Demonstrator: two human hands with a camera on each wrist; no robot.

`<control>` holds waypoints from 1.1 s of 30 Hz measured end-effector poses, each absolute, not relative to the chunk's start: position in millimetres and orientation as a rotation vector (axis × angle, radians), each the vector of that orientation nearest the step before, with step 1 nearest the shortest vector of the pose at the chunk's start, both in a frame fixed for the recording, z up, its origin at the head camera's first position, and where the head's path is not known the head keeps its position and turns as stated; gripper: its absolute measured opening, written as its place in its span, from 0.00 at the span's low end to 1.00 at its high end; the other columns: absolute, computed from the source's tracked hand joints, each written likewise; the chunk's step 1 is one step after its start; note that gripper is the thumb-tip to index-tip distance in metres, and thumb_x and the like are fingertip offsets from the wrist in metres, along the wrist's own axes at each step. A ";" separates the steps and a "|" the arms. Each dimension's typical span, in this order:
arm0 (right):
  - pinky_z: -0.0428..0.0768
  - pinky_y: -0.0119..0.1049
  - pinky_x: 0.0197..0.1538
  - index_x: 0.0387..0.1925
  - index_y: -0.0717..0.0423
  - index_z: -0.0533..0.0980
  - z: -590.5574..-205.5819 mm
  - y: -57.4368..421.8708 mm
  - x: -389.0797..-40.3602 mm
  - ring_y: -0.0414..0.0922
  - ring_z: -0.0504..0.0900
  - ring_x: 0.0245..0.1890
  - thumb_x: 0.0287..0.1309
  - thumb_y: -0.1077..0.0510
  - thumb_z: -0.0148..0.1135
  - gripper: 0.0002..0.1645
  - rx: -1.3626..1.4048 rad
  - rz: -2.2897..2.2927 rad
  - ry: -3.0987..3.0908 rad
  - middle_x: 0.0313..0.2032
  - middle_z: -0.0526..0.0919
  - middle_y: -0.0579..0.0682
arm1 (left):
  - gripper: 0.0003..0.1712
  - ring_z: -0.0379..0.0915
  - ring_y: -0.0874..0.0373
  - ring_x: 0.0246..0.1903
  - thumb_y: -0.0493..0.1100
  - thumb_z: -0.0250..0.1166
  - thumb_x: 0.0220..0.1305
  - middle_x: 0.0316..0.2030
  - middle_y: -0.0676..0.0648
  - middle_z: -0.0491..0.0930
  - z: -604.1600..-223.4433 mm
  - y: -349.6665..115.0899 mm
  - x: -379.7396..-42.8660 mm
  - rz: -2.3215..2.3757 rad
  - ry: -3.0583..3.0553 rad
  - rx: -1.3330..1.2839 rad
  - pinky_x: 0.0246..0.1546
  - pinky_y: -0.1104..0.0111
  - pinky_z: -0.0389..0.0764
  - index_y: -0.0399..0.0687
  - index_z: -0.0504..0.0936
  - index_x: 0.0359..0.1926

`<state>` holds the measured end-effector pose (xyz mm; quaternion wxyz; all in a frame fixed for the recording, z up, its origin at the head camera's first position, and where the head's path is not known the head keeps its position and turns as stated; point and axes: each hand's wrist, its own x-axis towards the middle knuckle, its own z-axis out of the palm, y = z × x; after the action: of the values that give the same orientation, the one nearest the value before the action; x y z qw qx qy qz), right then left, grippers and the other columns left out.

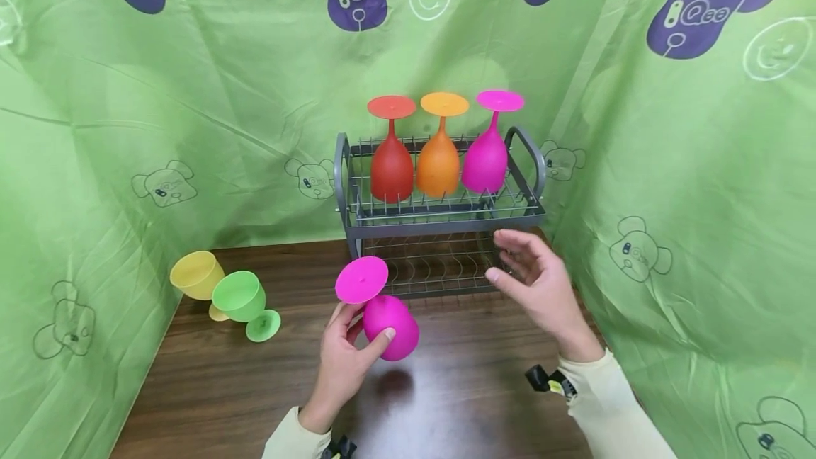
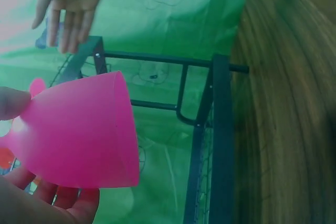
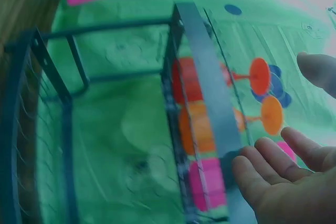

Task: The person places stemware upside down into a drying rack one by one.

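Note:
My left hand (image 1: 344,360) holds a magenta plastic wine glass (image 1: 397,331) upside down and tilted, its round foot uppermost. In the left wrist view the fingers and thumb wrap round the bowl (image 2: 84,129) near the stem. My right hand (image 1: 542,289) is raised with nothing in it, fingers loosely spread, by the right front of the grey two-tier dish rack (image 1: 446,227). On the rack's top tier stand a red wine glass (image 1: 392,168), an orange one (image 1: 438,165) and a magenta one (image 1: 486,161), all upside down.
At the left of the wooden table (image 1: 210,388), a yellow glass (image 1: 196,275) and a green glass (image 1: 239,296) stand tilted close together. The rack's lower tier (image 1: 433,264) has wavy wire slots. Green printed cloth (image 1: 242,91) surrounds the table at back and sides.

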<state>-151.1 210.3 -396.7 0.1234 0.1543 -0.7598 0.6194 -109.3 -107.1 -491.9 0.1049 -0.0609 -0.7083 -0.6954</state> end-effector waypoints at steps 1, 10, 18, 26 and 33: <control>0.78 0.32 0.70 0.68 0.67 0.72 -391.2 214.3 -153.0 0.45 0.80 0.66 0.58 0.73 0.73 0.36 0.440 1.787 -2.215 0.67 0.77 0.64 | 0.36 0.77 0.55 0.61 0.33 0.82 0.53 0.61 0.52 0.77 -492.5 -106.1 -111.5 -2.035 -2.102 -0.193 0.62 0.70 0.83 0.46 0.82 0.64; 0.78 0.30 0.69 0.68 0.62 0.74 -350.8 248.1 -187.9 0.46 0.79 0.66 0.58 0.69 0.76 0.36 0.318 1.661 -2.162 0.65 0.81 0.53 | 0.35 0.79 0.56 0.58 0.40 0.83 0.53 0.58 0.52 0.78 -502.2 -90.1 -140.7 -1.848 -2.234 -0.280 0.62 0.60 0.85 0.54 0.84 0.63; 0.71 0.48 0.78 0.76 0.54 0.68 -348.8 273.7 -223.1 0.49 0.68 0.76 0.57 0.56 0.81 0.48 0.202 1.491 -2.375 0.75 0.68 0.52 | 0.33 0.82 0.52 0.54 0.41 0.82 0.50 0.58 0.50 0.80 -519.1 -73.4 -173.0 -1.680 -2.362 -0.265 0.52 0.56 0.89 0.47 0.85 0.60; 0.72 0.46 0.77 0.80 0.51 0.62 -353.3 283.4 -241.2 0.53 0.68 0.77 0.56 0.56 0.81 0.55 0.207 1.539 -2.439 0.77 0.66 0.54 | 0.37 0.80 0.46 0.57 0.46 0.81 0.52 0.59 0.47 0.80 -524.2 -62.0 -199.8 -1.544 -2.435 -0.313 0.55 0.49 0.87 0.45 0.83 0.63; 0.77 0.37 0.71 0.80 0.52 0.62 -354.0 283.5 -243.3 0.51 0.69 0.75 0.53 0.60 0.83 0.57 0.223 1.558 -2.454 0.75 0.64 0.52 | 0.37 0.80 0.44 0.57 0.48 0.81 0.53 0.59 0.44 0.80 -518.6 -54.9 -221.2 -1.504 -2.476 -0.319 0.55 0.49 0.87 0.45 0.82 0.64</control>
<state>-243.3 283.5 -354.0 0.1128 0.0762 -0.8365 0.5308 -221.2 -54.9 -518.6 0.1130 -0.1089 -0.8441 -0.5128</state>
